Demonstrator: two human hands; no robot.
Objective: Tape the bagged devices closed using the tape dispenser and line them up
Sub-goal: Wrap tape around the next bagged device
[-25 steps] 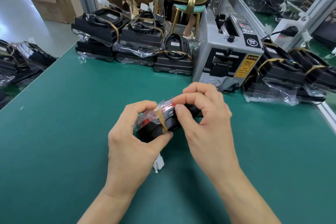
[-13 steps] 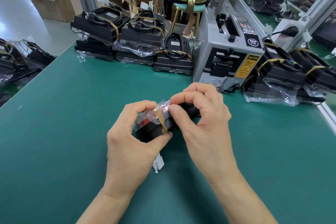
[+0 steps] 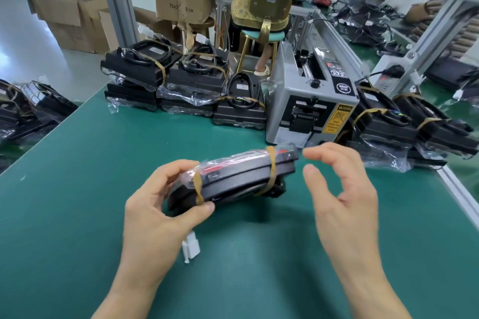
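Note:
A black device in a clear plastic bag (image 3: 241, 179) is held above the green table, with two tan strips of tape wrapped round it. My left hand (image 3: 158, 204) grips its left end, thumb underneath and fingers over the top. My right hand (image 3: 339, 194) hovers just off the device's right end, fingers loosely spread and holding nothing. The grey tape dispenser (image 3: 311, 103) stands behind the device at the back of the table. A row of taped bagged devices (image 3: 186, 85) sits left of the dispenser, partly stacked, and more taped devices (image 3: 404, 124) lie to its right.
A small white connector (image 3: 190, 248) hangs below the held device near my left wrist. The table's right edge has a metal rail (image 3: 458, 189). Cardboard boxes (image 3: 70, 15) and a stool with a seated person (image 3: 261, 31) stand beyond the table. More bagged items (image 3: 23, 109) lie at the far left.
My right hand has let go of the device and moved off to the right, fingers spread. The device now lies stretched out flatter in my left hand, showing a second tape strip.

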